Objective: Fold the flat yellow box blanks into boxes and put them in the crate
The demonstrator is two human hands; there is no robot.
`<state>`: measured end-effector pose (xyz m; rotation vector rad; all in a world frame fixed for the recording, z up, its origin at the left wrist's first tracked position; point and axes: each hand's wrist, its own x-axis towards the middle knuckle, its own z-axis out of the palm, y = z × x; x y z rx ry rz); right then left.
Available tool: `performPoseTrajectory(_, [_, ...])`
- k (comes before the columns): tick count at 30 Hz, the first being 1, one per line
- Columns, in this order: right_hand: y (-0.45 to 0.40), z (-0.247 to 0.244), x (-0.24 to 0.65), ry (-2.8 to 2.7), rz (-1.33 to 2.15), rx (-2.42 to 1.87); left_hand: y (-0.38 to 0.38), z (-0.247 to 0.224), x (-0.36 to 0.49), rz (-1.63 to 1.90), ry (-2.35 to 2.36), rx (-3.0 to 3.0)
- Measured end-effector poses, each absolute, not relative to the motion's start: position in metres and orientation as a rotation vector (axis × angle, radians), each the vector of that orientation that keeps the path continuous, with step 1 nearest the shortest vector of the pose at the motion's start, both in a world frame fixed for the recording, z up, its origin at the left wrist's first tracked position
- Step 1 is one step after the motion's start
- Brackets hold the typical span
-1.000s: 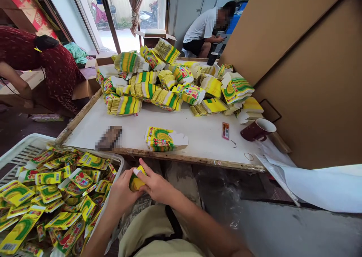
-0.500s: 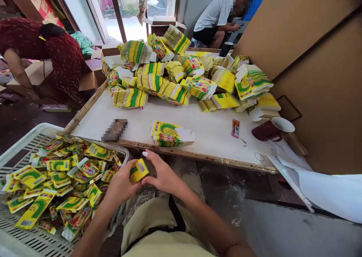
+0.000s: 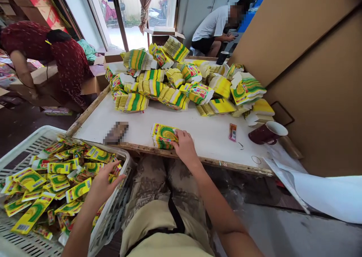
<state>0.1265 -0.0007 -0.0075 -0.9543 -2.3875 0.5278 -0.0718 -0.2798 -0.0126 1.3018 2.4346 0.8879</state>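
Note:
My right hand (image 3: 185, 147) is at the near table edge, its fingers closed over the right end of a small stack of flattened yellow-green cartons (image 3: 163, 136). How many cartons it grips is hidden. Over the right side of a white plastic basket (image 3: 46, 132), my left hand (image 3: 104, 183) is open, fingers and thumb apart, with nothing in it. Yellow packets and small boxes (image 3: 58, 167) fill the basket below. One yellow box (image 3: 78, 190) lies just left of my left hand.
Bundles of flat cartons (image 3: 149, 89) are heaped across the table's back. A maroon mug (image 3: 261, 133), a small sachet (image 3: 232, 132) and a blurred object (image 3: 115, 132) lie on the table. Tall cardboard (image 3: 313, 80) borders the right. Two people are beyond, one bending left, one seated behind.
The small yellow box has left my hands, and one now lies on the basket's pile. My left hand has opened over the basket; my right hand has moved up onto the carton stack.

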Motion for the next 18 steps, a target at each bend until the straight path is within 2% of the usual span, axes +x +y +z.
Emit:
performPoseTrajectory(4, [-0.001, -0.002, 0.130, -2.268, 0.602, -0.918, -0.249, -0.010, -0.047, 1.089, 2.105, 1.253])
performPoseTrajectory(6, [-0.008, 0.004, 0.131, -2.168, 0.747, -0.885, -0.230, -0.011, -0.032, 1.271, 1.904, 1.134])
performPoseTrajectory(10, [-0.050, 0.012, 0.125, -2.086, 1.305, -0.639, -0.190, -0.010, 0.002, 1.888, 1.392, 0.743])
performPoseTrajectory(13, [-0.093, 0.009, 0.116, -1.939, 1.714, -0.431, -0.166, 0.003, 0.019, 2.207, 1.107, 0.367])
performPoseTrajectory(16, [-0.118, 0.004, 0.111, -1.806, 1.862, -0.358, -0.157, 0.016, 0.021, 2.385, 1.008, 0.243])
performPoseTrajectory(18, [-0.119, 0.001, 0.111, -1.816, 1.866, -0.371, -0.158, 0.018, 0.020, 2.398, 1.100, 0.238])
